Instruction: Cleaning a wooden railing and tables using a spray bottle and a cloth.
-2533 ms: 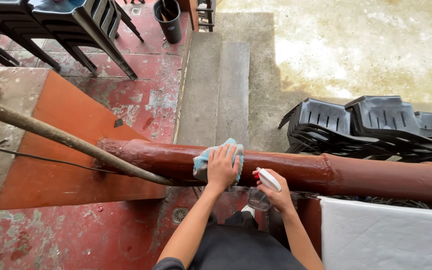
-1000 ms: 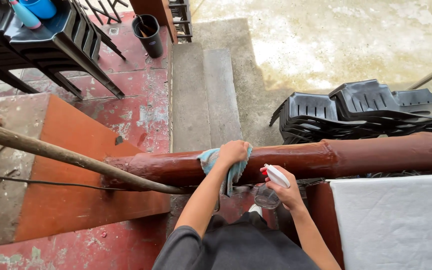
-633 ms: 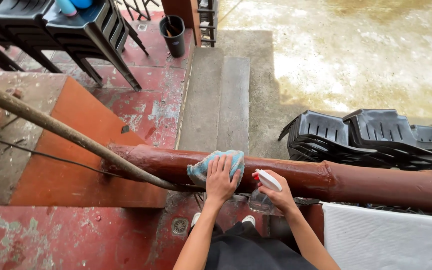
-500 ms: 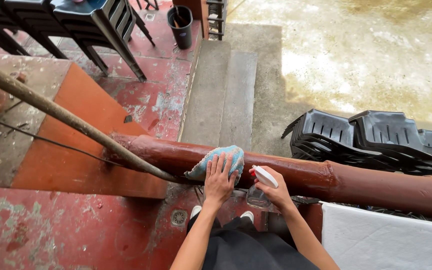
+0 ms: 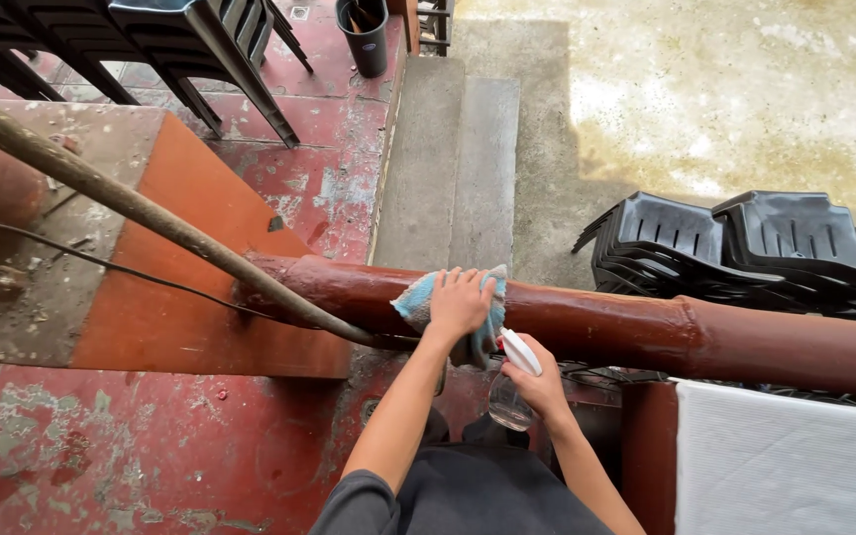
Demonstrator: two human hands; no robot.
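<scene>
My left hand (image 5: pixel 458 300) presses a light blue cloth (image 5: pixel 416 300) flat onto the top of a thick dark red railing pipe (image 5: pixel 626 327) that runs across the view. Just to its right and slightly below the pipe, my right hand (image 5: pixel 541 381) grips a clear spray bottle (image 5: pixel 509 401) with a white and red trigger head. The bottle's nozzle points up toward the pipe near the cloth.
A thin rusty pole (image 5: pixel 131 206) slants from the upper left down to the pipe. Stacked black plastic chairs (image 5: pixel 745 248) lie beyond the railing at right. Grey concrete steps (image 5: pixel 453 159), a black bucket (image 5: pixel 367 35), more chairs (image 5: pixel 151 30) and a white sheet (image 5: pixel 785 461) surround me.
The cloth under my left hand has slid back and forth along the pipe, ending slightly left. The right hand has kept the spray bottle beside it. The camera has shifted.
</scene>
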